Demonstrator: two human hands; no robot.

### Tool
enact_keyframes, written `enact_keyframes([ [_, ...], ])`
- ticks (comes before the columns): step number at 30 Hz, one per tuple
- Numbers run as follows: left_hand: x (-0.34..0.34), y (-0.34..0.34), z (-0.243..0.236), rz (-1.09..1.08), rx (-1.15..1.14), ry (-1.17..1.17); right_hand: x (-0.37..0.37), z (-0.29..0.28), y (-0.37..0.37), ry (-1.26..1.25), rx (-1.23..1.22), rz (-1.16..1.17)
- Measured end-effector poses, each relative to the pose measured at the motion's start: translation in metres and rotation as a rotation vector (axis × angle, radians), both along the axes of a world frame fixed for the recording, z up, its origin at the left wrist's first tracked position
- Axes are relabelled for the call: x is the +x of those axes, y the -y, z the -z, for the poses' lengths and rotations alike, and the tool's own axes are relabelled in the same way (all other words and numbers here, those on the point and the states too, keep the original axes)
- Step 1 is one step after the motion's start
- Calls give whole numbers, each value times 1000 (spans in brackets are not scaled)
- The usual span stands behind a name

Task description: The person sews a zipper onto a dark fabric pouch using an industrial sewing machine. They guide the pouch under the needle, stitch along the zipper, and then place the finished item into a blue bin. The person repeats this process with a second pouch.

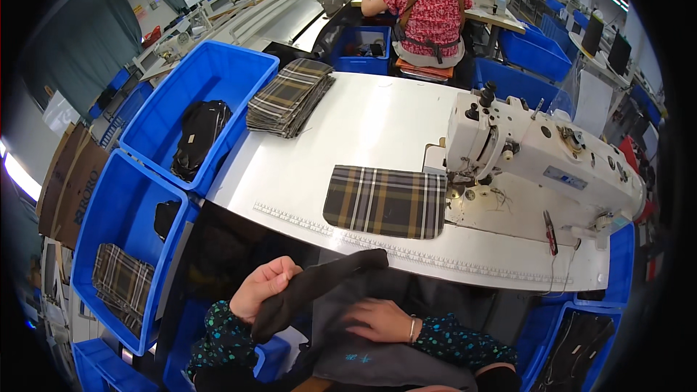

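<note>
Just in front of the table's near edge, my left hand [265, 287] is closed in a pinch on a dark fabric piece [319, 283], long and curved, which stretches to the right from it. My right hand [381, 319] lies low over the dark grey apron [392, 363] on my lap, its fingers stretched out and slightly blurred, apparently holding nothing. On the white table sits a plaid fabric panel [385, 202] with rounded lower corners, its right edge beside the needle area of the white sewing machine [537, 160].
A stack of plaid panels [290, 98] rests at the table's far left. Blue bins [134, 196] with fabric pieces stand along the left; another bin [573, 348] is low right. Thread snips [549, 232] lie by the machine. A ruler strip [406, 254] runs along the near edge. A co-worker [428, 11] sits ahead.
</note>
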State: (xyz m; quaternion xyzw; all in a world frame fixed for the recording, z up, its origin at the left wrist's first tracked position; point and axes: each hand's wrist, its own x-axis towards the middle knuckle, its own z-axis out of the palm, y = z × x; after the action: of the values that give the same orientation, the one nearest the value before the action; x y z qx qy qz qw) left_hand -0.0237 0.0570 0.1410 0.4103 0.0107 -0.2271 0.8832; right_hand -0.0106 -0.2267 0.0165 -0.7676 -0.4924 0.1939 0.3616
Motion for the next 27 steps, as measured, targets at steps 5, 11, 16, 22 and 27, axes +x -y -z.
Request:
enact_keyframes([
  [5, -14, 2, -4, 147, -143, 128, -6, 27, -11, -1192, 661, 287],
  [11, -18, -9, 1, 169, -251, 289, 4, 15, -7, -1327, 681, 444],
  [16, -6, -44, -20, 62, 433, 401, -1, -28, 36, -1018, 499, 411],
  [22, -6, 8, 13, -30, 1275, 459, -19, -40, 44, -984, 263, 548],
  [27, -29, 92, 63, 325, 1081, 650, -25, -28, 28, -1100, 281, 579],
])
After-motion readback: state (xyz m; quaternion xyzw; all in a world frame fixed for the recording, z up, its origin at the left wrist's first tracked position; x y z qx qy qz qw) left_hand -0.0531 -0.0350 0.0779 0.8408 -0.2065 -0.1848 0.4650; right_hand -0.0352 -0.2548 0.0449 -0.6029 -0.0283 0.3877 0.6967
